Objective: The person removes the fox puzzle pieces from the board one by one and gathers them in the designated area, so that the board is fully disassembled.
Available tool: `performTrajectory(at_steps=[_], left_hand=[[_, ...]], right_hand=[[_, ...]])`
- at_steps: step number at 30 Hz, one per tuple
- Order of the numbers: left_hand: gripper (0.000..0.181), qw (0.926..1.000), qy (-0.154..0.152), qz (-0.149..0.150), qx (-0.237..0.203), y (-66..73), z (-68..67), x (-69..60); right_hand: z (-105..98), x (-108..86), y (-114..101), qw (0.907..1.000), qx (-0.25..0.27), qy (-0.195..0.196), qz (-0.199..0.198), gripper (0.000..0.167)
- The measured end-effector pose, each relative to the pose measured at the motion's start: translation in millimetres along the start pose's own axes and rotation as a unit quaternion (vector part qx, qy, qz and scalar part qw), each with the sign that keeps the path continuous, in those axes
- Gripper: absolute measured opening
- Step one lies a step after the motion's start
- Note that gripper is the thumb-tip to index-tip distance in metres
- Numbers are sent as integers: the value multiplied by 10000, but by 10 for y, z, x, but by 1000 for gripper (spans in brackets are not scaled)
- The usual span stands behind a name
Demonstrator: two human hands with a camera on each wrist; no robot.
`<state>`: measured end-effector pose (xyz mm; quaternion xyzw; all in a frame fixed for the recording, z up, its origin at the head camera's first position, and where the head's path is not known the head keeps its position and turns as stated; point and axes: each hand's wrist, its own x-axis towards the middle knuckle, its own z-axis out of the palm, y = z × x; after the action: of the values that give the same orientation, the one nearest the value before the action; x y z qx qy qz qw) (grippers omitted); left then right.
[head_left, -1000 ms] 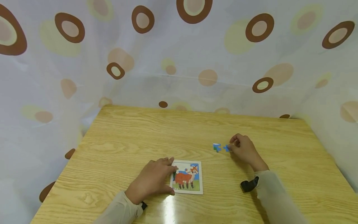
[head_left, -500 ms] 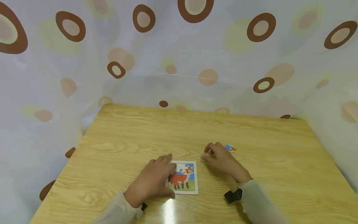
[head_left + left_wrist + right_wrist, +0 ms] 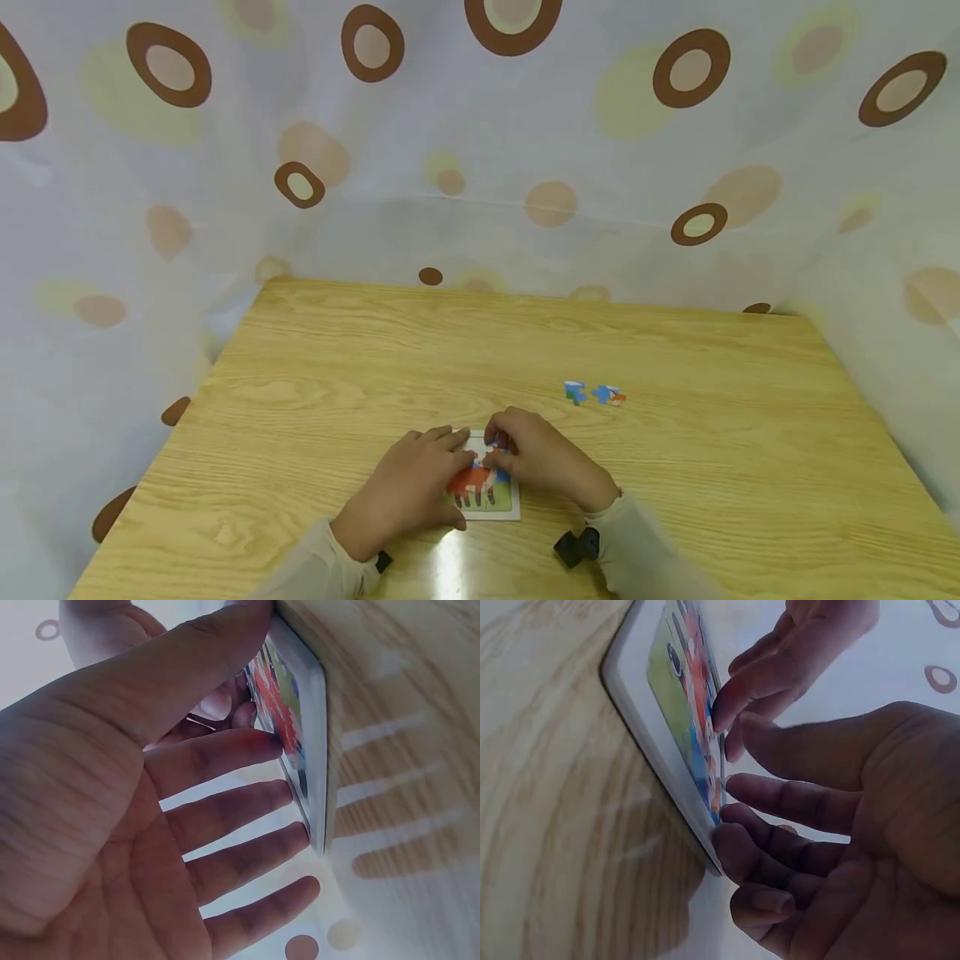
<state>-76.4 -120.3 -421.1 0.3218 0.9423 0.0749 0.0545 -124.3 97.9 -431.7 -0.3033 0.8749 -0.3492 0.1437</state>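
Note:
A small square jigsaw puzzle [image 3: 501, 505] with a white border and a red fox picture lies flat on the table. My left hand [image 3: 408, 483] spans its left side with fingers fairly straight, index tip on the picture and thumb at the near-left corner. Over the upper right of the puzzle is my right hand [image 3: 546, 460], its fingers loosely bent and touching the board. In the right wrist view, the right thumb [image 3: 810, 746] stands apart from the fingertips, and no piece shows between them. The right hand hides part of the fox's head; a pale gap shows in the upper picture.
Two loose blue jigsaw pieces lie beyond the right hand: one with green [image 3: 575, 392], the other with orange [image 3: 609, 395]. Wood-grain table [image 3: 360, 358] surrounds the puzzle. A patterned sheet [image 3: 480, 150] hangs behind and at the sides.
My right hand has moved left and nearer, from beside the loose pieces to the puzzle. Both pieces show on the table. The puzzle has shifted left in view; the left hand stays on it.

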Motion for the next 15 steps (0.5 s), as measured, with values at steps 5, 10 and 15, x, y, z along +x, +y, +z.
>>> performTrajectory(at_steps=[5, 10, 15], left_hand=[[78, 9998, 169, 75, 1, -4, 0, -23], [77, 9995, 257, 157, 19, -17, -4, -9], [68, 9993, 305, 214, 7, -33, 4, 14]], right_hand=[[32, -16, -52, 9997, -176, 159, 82, 3], [65, -32, -82, 9987, -435, 256, -48, 8], [133, -38, -114, 9981, -567, 242, -60, 12]])
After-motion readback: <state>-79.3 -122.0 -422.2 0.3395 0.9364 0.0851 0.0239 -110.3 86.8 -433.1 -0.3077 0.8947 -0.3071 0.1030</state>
